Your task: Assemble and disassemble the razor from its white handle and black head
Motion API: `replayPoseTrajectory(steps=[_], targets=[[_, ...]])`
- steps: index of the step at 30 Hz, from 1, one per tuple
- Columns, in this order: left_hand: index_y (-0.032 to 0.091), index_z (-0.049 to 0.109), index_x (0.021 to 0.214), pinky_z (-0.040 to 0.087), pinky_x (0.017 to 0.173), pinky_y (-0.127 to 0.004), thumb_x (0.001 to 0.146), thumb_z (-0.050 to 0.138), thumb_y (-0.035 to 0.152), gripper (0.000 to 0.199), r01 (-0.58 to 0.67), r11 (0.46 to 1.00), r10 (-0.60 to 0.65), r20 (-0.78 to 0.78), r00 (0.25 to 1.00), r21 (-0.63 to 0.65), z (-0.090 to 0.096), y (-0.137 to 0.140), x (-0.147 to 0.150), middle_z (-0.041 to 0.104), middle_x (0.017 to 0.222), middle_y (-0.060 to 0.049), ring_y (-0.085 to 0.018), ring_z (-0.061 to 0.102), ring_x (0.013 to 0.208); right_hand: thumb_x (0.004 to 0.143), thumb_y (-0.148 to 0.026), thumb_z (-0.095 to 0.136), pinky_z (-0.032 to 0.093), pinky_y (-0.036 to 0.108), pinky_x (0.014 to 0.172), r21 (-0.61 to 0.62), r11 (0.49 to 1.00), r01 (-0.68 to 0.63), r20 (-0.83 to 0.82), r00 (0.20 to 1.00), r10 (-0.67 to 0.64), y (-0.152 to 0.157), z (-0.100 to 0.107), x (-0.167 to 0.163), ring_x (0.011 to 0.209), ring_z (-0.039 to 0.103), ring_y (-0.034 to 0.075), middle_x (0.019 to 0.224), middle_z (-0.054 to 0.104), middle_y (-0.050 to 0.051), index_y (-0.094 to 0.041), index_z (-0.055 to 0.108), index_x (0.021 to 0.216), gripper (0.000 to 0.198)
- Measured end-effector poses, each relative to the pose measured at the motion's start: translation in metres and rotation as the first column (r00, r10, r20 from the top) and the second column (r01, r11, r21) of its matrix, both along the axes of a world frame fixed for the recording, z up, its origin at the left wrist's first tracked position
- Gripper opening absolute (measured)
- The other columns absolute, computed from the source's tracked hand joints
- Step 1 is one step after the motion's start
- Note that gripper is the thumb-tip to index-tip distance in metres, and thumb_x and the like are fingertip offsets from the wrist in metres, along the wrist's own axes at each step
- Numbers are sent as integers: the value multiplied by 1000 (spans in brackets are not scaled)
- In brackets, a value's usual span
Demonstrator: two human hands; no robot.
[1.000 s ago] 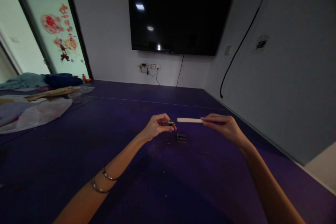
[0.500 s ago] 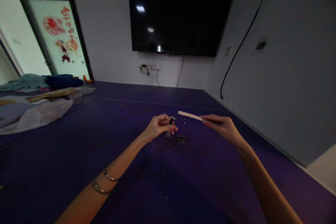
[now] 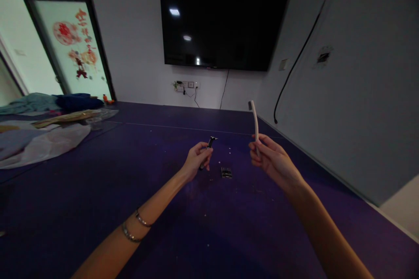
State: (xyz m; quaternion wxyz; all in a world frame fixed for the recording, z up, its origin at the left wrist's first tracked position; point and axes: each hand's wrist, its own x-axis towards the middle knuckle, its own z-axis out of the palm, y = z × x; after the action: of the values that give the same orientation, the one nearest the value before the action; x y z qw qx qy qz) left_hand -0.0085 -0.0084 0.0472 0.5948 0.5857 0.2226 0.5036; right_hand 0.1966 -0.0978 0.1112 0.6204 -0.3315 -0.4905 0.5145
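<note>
Left hand [image 3: 196, 161]: fingers closed round a slim dark handheld tool with a short silvery crosspiece head [image 3: 211, 141]; thumb along the grip, head clear of the fingers at the far end

Right hand [image 3: 273, 157]: thumb and fingers pinch a pale, slender, long-handled brush with short dark bristles [image 3: 255, 120] by its near end; material looks like plastic, hard to be sure

Key relation: brush lies to the right of the tool, the two well apart, nothing touching between them. Brush's long axis stands near upright in view, tip leaning a little left, bristles on its left side, so facing the tool's side. Tool's long axis slants from near left to far right, head toward the brush's side. Brush tip sits higher in view than the tool head

Below the gap, on the flat purple surface [image 3: 157, 196]: a small dark rectangular block, partly shiny [image 3: 226, 172]; markings too small to read. Left hand is the nearer one to it; block lies just right of that hand's fingers, neither hand on it. Few tiny white bits [image 3: 229, 153] on the far side of the block
</note>
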Motion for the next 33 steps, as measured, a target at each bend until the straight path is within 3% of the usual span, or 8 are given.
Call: replayPoseTrajectory(steps=[3,6,11,16,28,33], targets=[[13,56,87,31,35,-15,71,62,46,37,-65,997,65,-4,998,-38,-3,2,1,40,53,8,-2,31,37,76,-23,61,21,14,37,-74,987,-143,-152,980,130,-8,6,-12,43,33,3,63,47,-5,-21,52,89,16],[12,61,91,27,36,-16,77,51,54,46,-76,994,76,-6,997,-82,-7,4,3,40,55,6,-3,33,40,77,-23,58,13,13,34,-179,957,-230,-263,948,179,-7,0,-25,39,27,2,57,42,-6,-19,50,87,13],[13,62,90,36,48,-19,77,54,49,39,-82,995,82,10,997,-50,-14,9,5,46,62,3,-6,43,50,79,-24,52,8,12,33,-355,885,-301,-352,920,172,-2,-28,-42,37,22,2,55,41,-6,-19,49,92,14],[13,61,88,35,54,-21,78,55,44,33,-12,1000,13,-11,1000,17,-24,16,5,49,63,1,-7,46,56,80,-29,53,6,13,33,-447,829,-338,-389,907,160,-11,-58,-45,35,18,1,52,37,-8,-17,50,94,19],[14,61,85,33,56,-21,75,58,47,35,18,999,-15,-60,998,48,-33,14,8,48,62,2,-8,43,57,75,-37,60,5,15,35,-452,845,-284,-365,924,115,-38,-82,-63,36,18,1,48,34,-10,-19,52,92,26],[14,61,85,34,57,-22,75,59,45,32,13,999,-10,-73,997,41,-35,14,9,48,63,1,-9,44,59,73,-40,62,6,16,36,-428,878,-215,-355,933,56,-43,-82,-65,37,19,1,49,34,-10,-19,52,91,29]])
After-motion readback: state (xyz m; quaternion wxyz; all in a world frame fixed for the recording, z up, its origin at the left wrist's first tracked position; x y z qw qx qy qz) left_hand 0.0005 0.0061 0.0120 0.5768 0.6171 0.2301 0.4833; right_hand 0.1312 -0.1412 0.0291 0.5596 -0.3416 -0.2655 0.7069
